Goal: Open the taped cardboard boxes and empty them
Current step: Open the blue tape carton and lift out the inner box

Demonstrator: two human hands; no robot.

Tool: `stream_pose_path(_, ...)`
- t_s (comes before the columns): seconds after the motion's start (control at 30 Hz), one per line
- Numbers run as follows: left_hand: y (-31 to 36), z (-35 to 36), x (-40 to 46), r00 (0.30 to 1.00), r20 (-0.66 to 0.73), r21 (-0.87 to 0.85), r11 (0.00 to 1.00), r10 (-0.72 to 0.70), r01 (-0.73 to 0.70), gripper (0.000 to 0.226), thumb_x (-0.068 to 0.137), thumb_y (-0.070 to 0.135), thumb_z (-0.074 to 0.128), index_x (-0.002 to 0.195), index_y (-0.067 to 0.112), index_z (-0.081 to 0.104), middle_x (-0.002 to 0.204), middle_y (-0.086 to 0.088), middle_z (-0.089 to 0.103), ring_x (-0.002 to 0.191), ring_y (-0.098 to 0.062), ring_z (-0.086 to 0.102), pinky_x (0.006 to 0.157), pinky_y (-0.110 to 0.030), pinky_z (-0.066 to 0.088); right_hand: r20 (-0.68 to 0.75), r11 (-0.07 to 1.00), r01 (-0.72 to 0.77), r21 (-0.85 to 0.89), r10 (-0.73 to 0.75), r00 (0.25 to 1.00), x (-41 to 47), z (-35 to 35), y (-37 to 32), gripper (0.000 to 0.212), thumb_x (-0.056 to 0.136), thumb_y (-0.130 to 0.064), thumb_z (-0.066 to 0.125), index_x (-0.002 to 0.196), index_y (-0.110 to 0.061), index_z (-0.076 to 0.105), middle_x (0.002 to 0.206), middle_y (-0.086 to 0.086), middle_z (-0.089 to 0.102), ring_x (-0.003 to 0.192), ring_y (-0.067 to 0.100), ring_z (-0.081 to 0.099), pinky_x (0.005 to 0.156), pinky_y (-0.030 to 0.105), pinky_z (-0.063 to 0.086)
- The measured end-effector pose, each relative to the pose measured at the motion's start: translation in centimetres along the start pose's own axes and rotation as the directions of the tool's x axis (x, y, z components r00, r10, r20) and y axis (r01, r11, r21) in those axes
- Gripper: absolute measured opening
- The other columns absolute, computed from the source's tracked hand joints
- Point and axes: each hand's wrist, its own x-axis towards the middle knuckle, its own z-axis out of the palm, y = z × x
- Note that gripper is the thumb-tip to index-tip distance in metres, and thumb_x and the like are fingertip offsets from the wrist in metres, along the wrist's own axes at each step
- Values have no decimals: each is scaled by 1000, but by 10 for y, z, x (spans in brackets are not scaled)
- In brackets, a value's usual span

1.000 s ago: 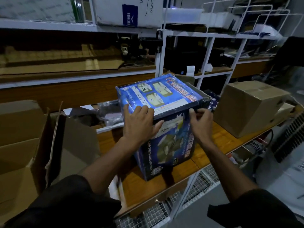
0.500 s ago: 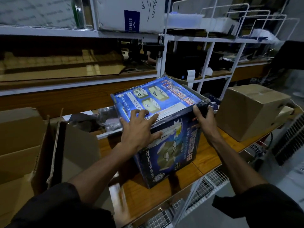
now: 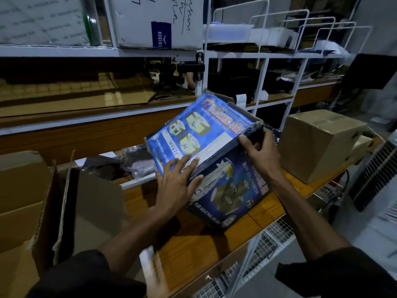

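A blue printed cardboard box (image 3: pixel 217 168) stands tilted on the wooden shelf (image 3: pixel 204 241) in the middle of the head view. Its top flap (image 3: pixel 197 130) is lifted at the right side. My left hand (image 3: pixel 176 183) lies on the box's near left corner with straight fingers pressing the flap. My right hand (image 3: pixel 260 151) grips the flap's right corner, fingers curled round its edge. What is inside the box is hidden.
An opened brown carton (image 3: pixel 32 207) with raised flaps stands at the left. A closed brown box (image 3: pixel 318 143) sits on the shelf at the right. Behind the blue box lie dark plastic bags (image 3: pixel 137 160). White wire racks rise behind.
My right hand has slid from the box's front face up to the flap's right corner and lifted it. The box has tipped back and to the right. My left hand stayed on the near corner.
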Motion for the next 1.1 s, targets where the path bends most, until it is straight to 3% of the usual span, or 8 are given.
stream_pose_path(0.13,-17,18,-11,991,93,-84,991,-96,104,76,92,78,18,154,37,33,161,7,35,144,-22,34,113,-64,29,73,970,154,-190,-143,987,-9,11,-12,60,86,-79,45,127,-36,44,118,-7,49,111,20,51,95,59,44)
stream_pose_path(0.27,-30,6,2,963,180,-223,946,-198,236,90,82,91,5,122,26,52,102,-2,66,96,-25,65,83,-46,52,266,949,296,-111,-258,929,-19,30,-30,46,98,-62,43,119,-26,62,115,-7,58,109,15,54,93,45,44)
stream_pose_path(0.37,-36,-9,8,940,183,-407,848,-288,339,99,77,95,4,126,24,52,114,-7,65,109,-31,61,92,-50,49,329,965,261,-2,-246,912,-19,47,-42,32,102,-39,53,103,-12,71,105,3,67,92,9,58,77,23,42)
stream_pose_path(0.47,-43,-17,16,903,113,-528,745,-414,408,97,84,90,22,143,15,42,128,-10,62,113,-30,62,87,-41,51,395,966,252,-61,-208,895,-13,63,-35,31,103,-34,54,103,-8,71,102,5,71,91,13,60,75,26,43)
stream_pose_path(0.6,-78,-12,11,871,54,-192,851,-488,489,73,102,52,47,156,10,22,161,-15,25,146,-38,25,115,-56,29,513,952,246,-185,-120,850,-10,79,-4,30,103,-34,53,97,-10,68,92,2,68,88,21,62,80,39,48)
stream_pose_path(0.73,-92,-5,21,937,68,118,936,-342,333,45,101,52,46,126,17,59,133,-5,57,130,-30,44,113,-59,25,581,908,281,-311,-52,812,-11,101,23,36,103,-39,51,89,-10,67,89,7,68,86,28,62,77,48,48)
stream_pose_path(0.83,-91,0,38,954,164,161,961,-250,224,45,100,56,42,117,19,62,124,-5,63,119,-28,53,108,-58,33,583,855,336,-395,-49,811,-7,112,31,31,101,-44,51,92,-20,69,98,-2,69,94,24,60,83,45,45)
stream_pose_path(1.1,-103,14,53,945,297,295,955,-135,43,57,100,62,33,136,23,53,150,-3,45,142,-27,31,117,-62,12,619,723,445,-528,-32,785,16,141,43,35,97,-50,43,108,-26,66,115,5,58,109,30,52,86,45,49)
